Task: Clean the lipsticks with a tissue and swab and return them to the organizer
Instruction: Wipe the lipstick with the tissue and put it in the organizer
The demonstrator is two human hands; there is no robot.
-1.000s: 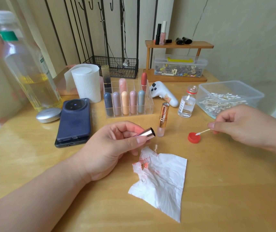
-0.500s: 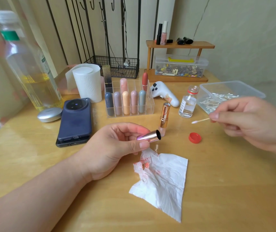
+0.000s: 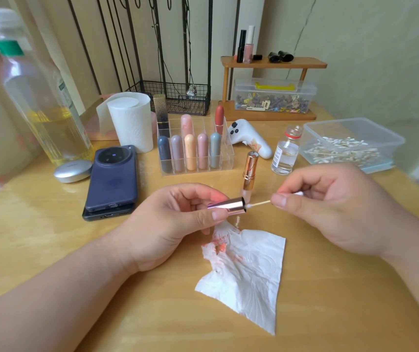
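My left hand (image 3: 175, 224) grips a shiny pink lipstick cap (image 3: 228, 206) on its side, open end facing right. My right hand (image 3: 330, 207) pinches a cotton swab (image 3: 260, 204) whose white tip sits right at the cap's mouth. The uncapped gold lipstick (image 3: 249, 172) stands upright just behind the cap. A white tissue (image 3: 249, 273) smeared with red lies on the table below my hands. The clear organizer (image 3: 225, 163) behind holds several pastel lipsticks.
A small glass bottle (image 3: 285, 154) and a plastic tub of swabs (image 3: 350, 146) stand at the right. Two stacked phones (image 3: 113, 179), a silver disc (image 3: 73, 170), a paper roll (image 3: 132, 123) and a big oil bottle (image 3: 38, 97) are at the left. A white controller (image 3: 250, 141) lies behind the lipstick.
My right hand lifted the swab from the red bottle cap and carried it left to the lipstick cap's mouth. My right hand now hides the red cap.
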